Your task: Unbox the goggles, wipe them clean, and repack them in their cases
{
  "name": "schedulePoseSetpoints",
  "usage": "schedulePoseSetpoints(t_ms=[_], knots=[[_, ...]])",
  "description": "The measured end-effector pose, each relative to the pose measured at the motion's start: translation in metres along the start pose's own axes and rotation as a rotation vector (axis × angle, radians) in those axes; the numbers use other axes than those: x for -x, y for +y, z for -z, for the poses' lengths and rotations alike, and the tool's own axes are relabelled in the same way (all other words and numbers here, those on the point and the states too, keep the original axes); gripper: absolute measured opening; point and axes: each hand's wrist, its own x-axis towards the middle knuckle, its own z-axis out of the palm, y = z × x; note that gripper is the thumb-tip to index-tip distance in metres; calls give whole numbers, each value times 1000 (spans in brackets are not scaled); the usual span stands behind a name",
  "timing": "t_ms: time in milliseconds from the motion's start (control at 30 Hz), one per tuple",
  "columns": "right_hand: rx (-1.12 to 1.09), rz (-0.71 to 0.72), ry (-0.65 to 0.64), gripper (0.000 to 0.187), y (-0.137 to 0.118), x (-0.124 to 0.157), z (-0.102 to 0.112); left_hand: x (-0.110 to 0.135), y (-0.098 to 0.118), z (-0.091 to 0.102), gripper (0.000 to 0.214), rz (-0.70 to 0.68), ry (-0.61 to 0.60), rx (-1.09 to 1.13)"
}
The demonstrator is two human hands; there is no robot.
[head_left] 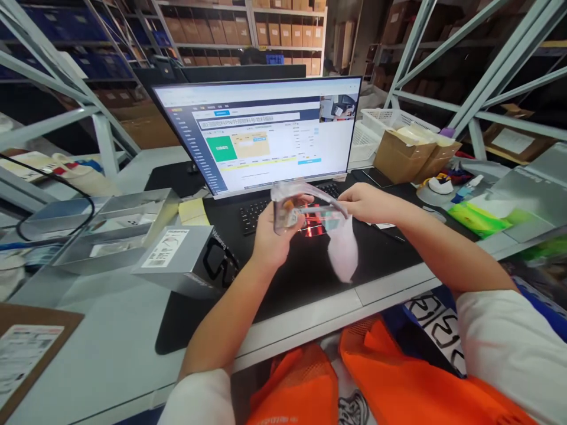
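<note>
My left hand is closed around a clear plastic bag with a small item inside, held above the black desk mat in front of the keyboard. My right hand pinches the bag's right end. A pale strip of the bag or a paper hangs down from it, blurred by motion. A red scanner light glows on the mat just below the bag. The monitor stands right behind both hands.
A grey boxed product lies left of my left arm, beside metal trays. Brown cardboard boxes and a white basket stand at the right. A green packet lies far right. Shelving surrounds the desk.
</note>
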Motion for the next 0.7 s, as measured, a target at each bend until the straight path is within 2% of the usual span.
schedulePoseSetpoints(t_ms=[133, 233, 333, 433, 567, 700], knots=[[-114, 27, -26, 47, -10, -4, -4, 1, 5, 7, 38, -102, -39, -81], [-122, 100, 12, 47, -3, 1, -8, -2, 8, 14, 39, -199, 7, -175], [-141, 132, 48, 46, 3, 7, -12, -3, 10, 16, 35, -213, 21, -191], [-202, 92, 20, 47, 3, 9, -14, -4, 9, 14, 33, -145, -21, -103], [-387, 44, -85, 49, 1, 3, -15, -6, 8, 10, 36, 58, -128, 83], [-628, 58, -164, 48, 1, -9, -19, -7, 4, 6, 39, 230, -120, 239]])
